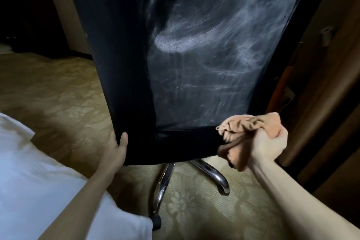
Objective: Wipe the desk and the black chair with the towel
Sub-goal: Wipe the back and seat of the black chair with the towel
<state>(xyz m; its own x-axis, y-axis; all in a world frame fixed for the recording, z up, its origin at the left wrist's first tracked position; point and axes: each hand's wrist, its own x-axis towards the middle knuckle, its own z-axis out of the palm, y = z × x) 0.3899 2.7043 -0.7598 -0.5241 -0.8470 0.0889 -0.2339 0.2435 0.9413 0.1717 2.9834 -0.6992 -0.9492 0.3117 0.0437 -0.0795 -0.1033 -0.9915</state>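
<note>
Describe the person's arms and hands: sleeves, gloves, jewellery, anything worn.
The left arm and right arm are bare, with no sleeves in view. The left hand and right hand wear no gloves; no watch, ring or bracelet shows. White fabric lies beside the left arm; whether it is clothing cannot be told.

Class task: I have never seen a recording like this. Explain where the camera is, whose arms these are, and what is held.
No machine here. One wide-angle camera sits on a person's head and looks down, so the two bare arms are the wearer's own. The big dark shape is the black chair, its panel streaked with pale smears. The left hand grips the chair's near edge. The right hand clutches a bunched orange towel against the opposite corner. Below stand the chair's chrome legs on patterned carpet.
</note>
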